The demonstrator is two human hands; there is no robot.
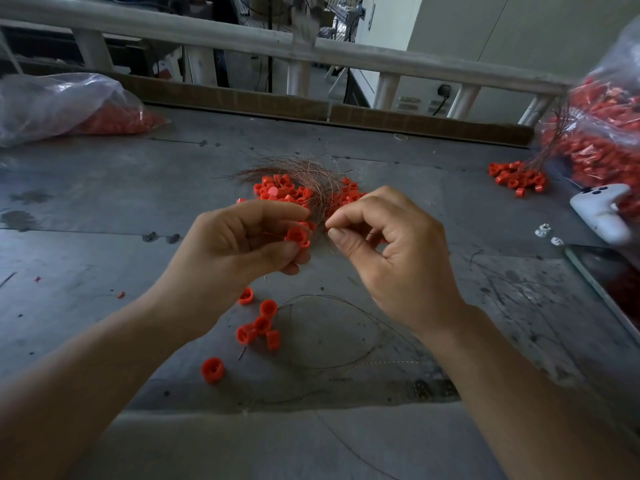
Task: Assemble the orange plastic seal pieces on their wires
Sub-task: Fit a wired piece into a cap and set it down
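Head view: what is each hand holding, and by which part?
Left hand grips an orange seal piece by its sides; right hand pinches a thin wire near its end.

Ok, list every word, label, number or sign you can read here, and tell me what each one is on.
No text reads clearly anywhere.
Dark marks on the table: blurred, unreadable.
Small plates on the white cabinet: too small to read.
Orange cap in the left hand: no marking shows.
Left bag, right bag, white controller: no print visible.
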